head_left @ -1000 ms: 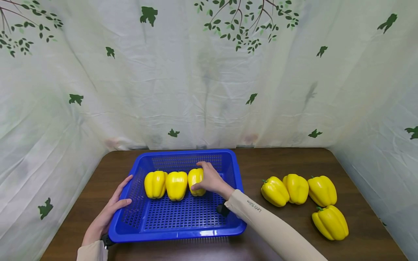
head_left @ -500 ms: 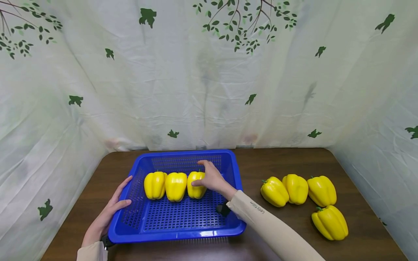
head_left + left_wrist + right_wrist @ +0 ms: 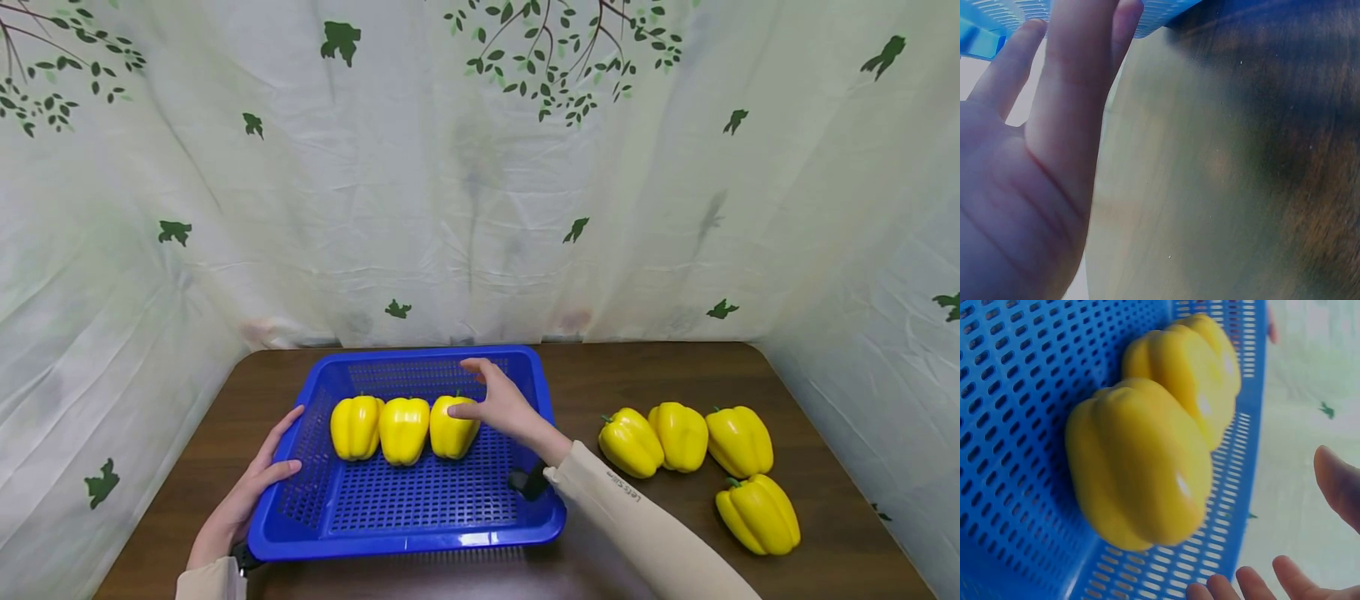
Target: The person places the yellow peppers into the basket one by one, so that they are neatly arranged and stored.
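Observation:
A blue plastic basket (image 3: 420,543) stands on the table with three yellow bell peppers in a row inside it: a left one (image 3: 356,427), a middle one (image 3: 404,432) and a right one (image 3: 444,437). My right hand (image 3: 510,404) hovers over the right pepper, thumb and fingers spread, holding nothing. In the right wrist view its fingertips (image 3: 1254,584) are apart from the nearest pepper (image 3: 1141,469). My left hand (image 3: 243,492) rests against the basket's left side, its thumb and fingers on the rim. The left wrist view shows those fingers (image 3: 1075,81) straight against the basket wall.
Several more yellow bell peppers lie to the right of the basket on the brown table (image 3: 585,367); one (image 3: 759,514) sits nearer the front. A pale curtain (image 3: 480,208) with a leaf print encloses the back and sides.
My right hand has let go of the right pepper and drawn up and to the right. That pepper now stands in the basket beside the other two. My left hand has stayed put.

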A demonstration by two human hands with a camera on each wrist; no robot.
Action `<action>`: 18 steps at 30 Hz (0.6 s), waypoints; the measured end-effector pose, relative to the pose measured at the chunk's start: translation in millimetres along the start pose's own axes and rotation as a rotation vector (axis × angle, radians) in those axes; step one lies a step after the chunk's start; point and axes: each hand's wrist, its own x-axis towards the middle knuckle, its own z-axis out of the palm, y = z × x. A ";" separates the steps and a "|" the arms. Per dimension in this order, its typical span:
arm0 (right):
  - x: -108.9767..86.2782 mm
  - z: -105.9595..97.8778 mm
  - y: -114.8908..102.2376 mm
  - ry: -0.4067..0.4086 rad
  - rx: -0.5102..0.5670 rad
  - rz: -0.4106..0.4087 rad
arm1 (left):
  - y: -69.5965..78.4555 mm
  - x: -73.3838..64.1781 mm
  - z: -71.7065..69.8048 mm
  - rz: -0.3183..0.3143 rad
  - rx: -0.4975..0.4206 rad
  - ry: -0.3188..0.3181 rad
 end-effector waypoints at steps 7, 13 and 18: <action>-12.4 -17.7 -1.4 0.007 0.102 -0.020 | 0.6 0.0 0.3 -0.002 0.003 0.000; -23.4 -35.4 -1.6 0.023 0.173 -0.017 | 1.0 0.0 1.2 -0.008 0.013 0.009; -33.3 -49.1 -1.0 0.038 0.185 -0.010 | 2.4 -0.6 2.3 -0.017 0.019 0.017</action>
